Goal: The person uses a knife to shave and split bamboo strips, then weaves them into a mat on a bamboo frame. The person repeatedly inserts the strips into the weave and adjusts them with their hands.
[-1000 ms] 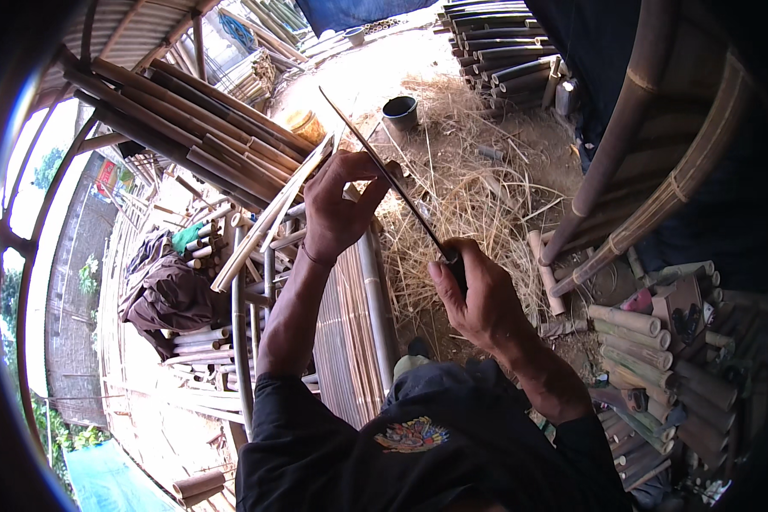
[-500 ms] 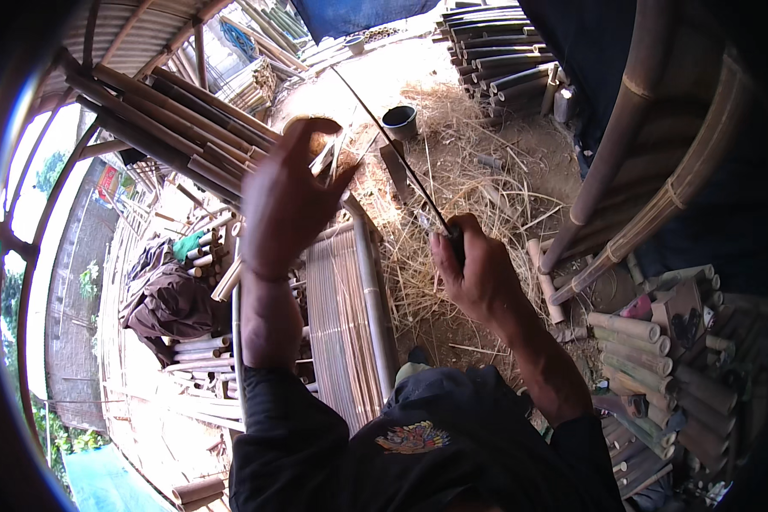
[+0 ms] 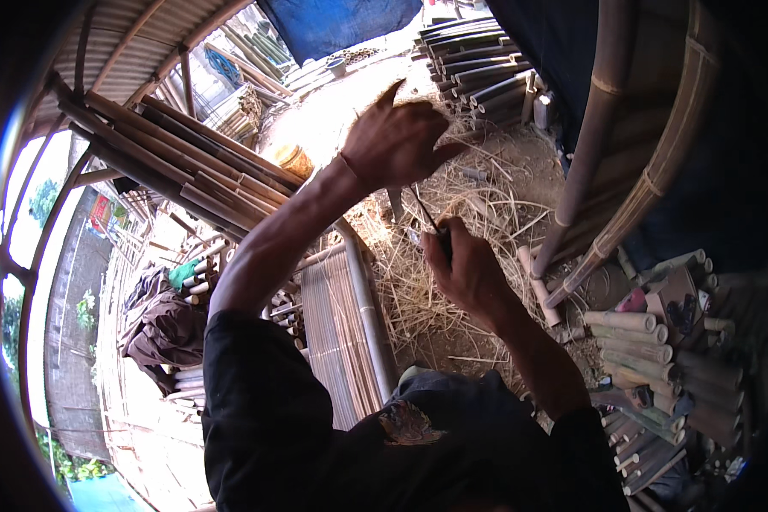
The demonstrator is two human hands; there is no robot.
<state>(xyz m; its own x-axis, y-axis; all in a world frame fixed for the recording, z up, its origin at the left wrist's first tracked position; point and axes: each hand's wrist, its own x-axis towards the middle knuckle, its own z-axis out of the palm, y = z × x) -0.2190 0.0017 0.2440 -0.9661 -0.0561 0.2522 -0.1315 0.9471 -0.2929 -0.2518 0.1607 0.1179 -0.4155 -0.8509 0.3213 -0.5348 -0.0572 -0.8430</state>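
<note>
And here is the big shift: the left hand [image 3: 394, 141], half a second ago hanging well to the left of the tool, is now swinging across and blocking the view of the upper length of the thin dark blade [image 3: 422, 203]; only a short stretch is showing, running from beneath that hand down to the right hand [image 3: 468, 269]; the right is closing firmly around the dark handle [image 3: 445, 243], thumb lying along it, grip looking unchanged; the left is showing its back, fingers partly bent and two digits sticking out; whether it is touching or pinching the blade there is no telling, the fingers being dark and the far end hidden.

What is that meaning for the handling? The right hand is seemingly doing the steadying while the left is changing position around the tool; no strip is visibly being pressed to the edge.

Around them, a flat greyish piece [image 3: 395, 203] is showing just left of the blade, below the left hand; the slatted bamboo panel [image 3: 341, 341] is lying left of the right hand, nearer the body; pale shavings [image 3: 418, 299] are spreading beneath and beyond the right hand; a yellow tub [image 3: 293, 160] is sitting off to the left hand's left.
</note>
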